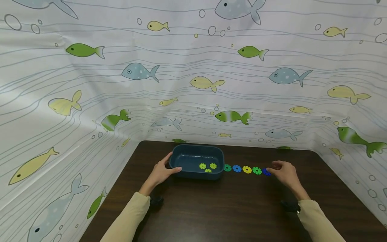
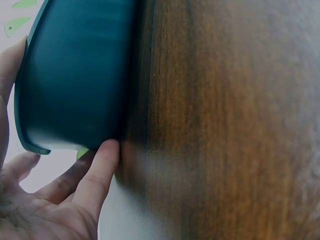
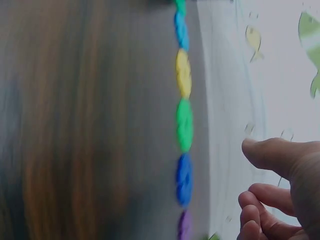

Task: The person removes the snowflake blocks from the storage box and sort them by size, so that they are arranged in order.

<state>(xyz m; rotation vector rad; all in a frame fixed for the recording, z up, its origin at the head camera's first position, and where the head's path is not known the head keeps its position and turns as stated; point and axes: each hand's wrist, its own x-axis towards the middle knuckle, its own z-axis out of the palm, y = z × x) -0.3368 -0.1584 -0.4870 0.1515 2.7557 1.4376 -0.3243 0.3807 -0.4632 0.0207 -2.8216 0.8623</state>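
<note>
A dark blue-green plastic bin (image 1: pixel 193 174) stands on the table, with three yellow-green notched discs (image 1: pixel 213 166) inside. My left hand (image 1: pixel 161 171) grips its left end, thumb over the front rim and a fingertip low by the base. To the right of the bin runs a row of notched discs: dark green (image 1: pixel 227 167), light blue (image 1: pixel 237 168), yellow (image 1: pixel 247 169), green (image 1: pixel 257 170) and dark blue (image 3: pixel 184 179). A purple disc (image 3: pixel 184 225) ends the row, hidden behind my right hand (image 1: pixel 285 173) in the head view. That hand hovers with thumb and fingers apart, holding nothing.
The dark brown wooden table (image 1: pixel 217 208) is bordered at the back and sides by a white sheet (image 1: pixel 187 101) printed with fish. Dark bands (image 1: pixel 290 205) sit at both wrists, by the light sleeves.
</note>
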